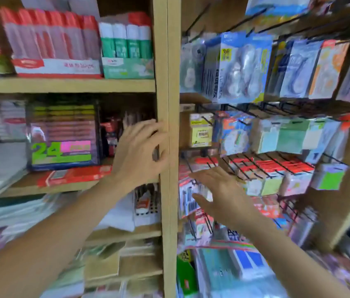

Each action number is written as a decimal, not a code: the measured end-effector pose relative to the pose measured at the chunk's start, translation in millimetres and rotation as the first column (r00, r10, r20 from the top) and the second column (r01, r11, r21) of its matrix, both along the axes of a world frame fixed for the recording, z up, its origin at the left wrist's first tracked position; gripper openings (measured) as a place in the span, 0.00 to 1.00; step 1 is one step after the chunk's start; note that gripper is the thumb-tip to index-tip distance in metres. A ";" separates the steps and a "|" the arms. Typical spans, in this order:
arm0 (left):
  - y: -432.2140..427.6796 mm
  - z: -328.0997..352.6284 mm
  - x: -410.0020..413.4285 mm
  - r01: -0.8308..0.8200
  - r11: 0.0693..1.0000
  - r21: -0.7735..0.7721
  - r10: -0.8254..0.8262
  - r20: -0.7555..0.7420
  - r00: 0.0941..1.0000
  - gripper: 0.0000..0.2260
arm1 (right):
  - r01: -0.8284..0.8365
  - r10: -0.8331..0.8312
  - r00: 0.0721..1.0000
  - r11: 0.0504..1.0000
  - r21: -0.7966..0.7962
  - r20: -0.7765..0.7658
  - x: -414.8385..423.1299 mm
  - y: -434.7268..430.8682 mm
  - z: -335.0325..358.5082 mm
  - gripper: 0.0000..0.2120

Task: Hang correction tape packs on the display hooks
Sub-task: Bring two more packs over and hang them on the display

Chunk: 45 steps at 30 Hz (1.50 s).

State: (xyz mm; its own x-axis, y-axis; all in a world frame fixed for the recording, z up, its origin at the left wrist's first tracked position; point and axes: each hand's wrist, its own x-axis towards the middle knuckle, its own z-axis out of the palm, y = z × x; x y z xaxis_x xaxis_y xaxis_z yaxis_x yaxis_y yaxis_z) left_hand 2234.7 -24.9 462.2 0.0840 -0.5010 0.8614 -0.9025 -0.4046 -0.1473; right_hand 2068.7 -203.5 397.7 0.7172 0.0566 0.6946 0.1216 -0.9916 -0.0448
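The whole view is motion-blurred. Black wire display hooks (pixel 253 168) stick out of the right-hand panel in several rows. Blue-carded correction tape packs (pixel 241 67) hang in the top row, and more packs (pixel 233 134) hang below them. My right hand (pixel 219 190) reaches left with straight fingers and a spread thumb. It is at a white and red pack (pixel 188 196) hanging on the lower left hook, and the blur hides whether it touches it. My left hand (pixel 142 151) grips the edge of the wooden upright (pixel 171 82), fingers curled against it.
Left of the upright, shelves (pixel 66 85) carry boxes of glue sticks (pixel 51 44) and a marker set box (pixel 62 134). Red-topped packs (pixel 277 168) fill the hooks right of my right hand. Bagged stationery (pixel 234 267) lies piled below the hooks.
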 end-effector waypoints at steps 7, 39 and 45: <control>63.7 -166.4 -22.4 0.127 0.980 0.154 -0.046 -0.446 0.894 0.11 | 0.104 -0.056 0.927 0.988 0.112 -0.370 -15.8 47.8 -116.7 0.18; 238.6 -601.0 -265.6 -0.136 0.798 0.588 0.380 -0.664 -0.644 0.11 | 0.956 0.572 0.002 0.238 0.168 -0.820 44.2 163.9 -747.2 0.24; 232.7 -612.8 -271.5 -0.246 0.772 0.586 0.291 -0.669 -0.684 0.13 | 0.991 0.519 0.114 -0.003 0.132 -0.847 72.9 188.1 -774.7 0.15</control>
